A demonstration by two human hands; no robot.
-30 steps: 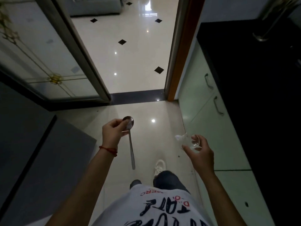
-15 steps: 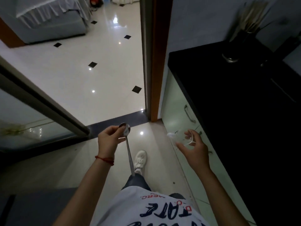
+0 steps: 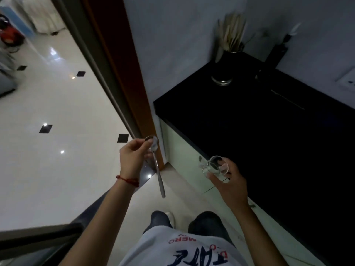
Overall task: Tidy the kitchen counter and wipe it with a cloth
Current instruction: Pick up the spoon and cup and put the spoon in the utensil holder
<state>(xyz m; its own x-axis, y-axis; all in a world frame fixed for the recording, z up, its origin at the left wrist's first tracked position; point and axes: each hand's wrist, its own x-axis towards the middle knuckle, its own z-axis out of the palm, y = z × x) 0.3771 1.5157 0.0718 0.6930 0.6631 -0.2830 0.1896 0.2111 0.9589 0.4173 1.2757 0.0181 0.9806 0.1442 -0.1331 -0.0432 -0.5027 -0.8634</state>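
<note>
My left hand pinches a metal spoon by its bowl end, and the handle hangs down toward me. My right hand grips a small clear glass tipped on its side, its mouth facing away from me. Both hands are held in the air in front of my body, left of the black kitchen counter. The spoon hangs over the floor near the door frame; the glass is just off the counter's front edge.
A dark holder with chopsticks stands at the counter's back corner, beside a dark block against the wall. Pale green cabinet fronts run under the counter. An orange door frame and a glossy tiled floor lie to the left.
The view has swung right toward the counter, which now fills more of the frame. Both hands kept hold of the spoon and the glass and sit closer to the counter's corner.
</note>
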